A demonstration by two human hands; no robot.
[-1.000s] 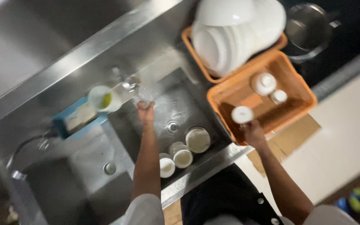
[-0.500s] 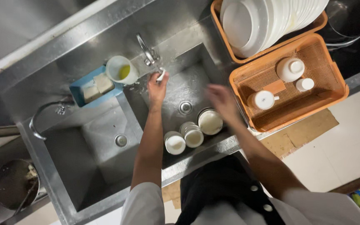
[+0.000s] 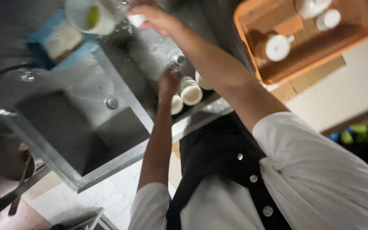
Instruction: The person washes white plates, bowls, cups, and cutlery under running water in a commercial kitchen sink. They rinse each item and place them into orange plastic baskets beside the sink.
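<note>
Since half a second ago your head has dropped closer and swung, so your white sleeves and dark buttoned front now fill the lower half of the view. Your hands have swapped jobs: then the left was up at the tap, now the right is.

Near: left forearm runs up the middle. Left hand [image 3: 168, 83] is down in the steel sink [image 3: 120, 127], right above the white cups [image 3: 191, 91] standing against the front wall. It is blurred; you cannot tell whether its fingers are spread or closed, or whether it touches a cup.

Further: right arm crosses over the cups. Right hand [image 3: 156, 18] is at the back of the basin, fingers loosely curled, fingertips touching a small white piece [image 3: 137, 19] by the tap; a firm hold is not clear. Just beside it stands a white cup with yellow inside [image 3: 89, 16], next to a blue tray [image 3: 58, 40] holding a pale block.

Far right: orange basket [image 3: 350, 40] on the counter, with three white lidded cups in it, well apart from both hands.
</note>
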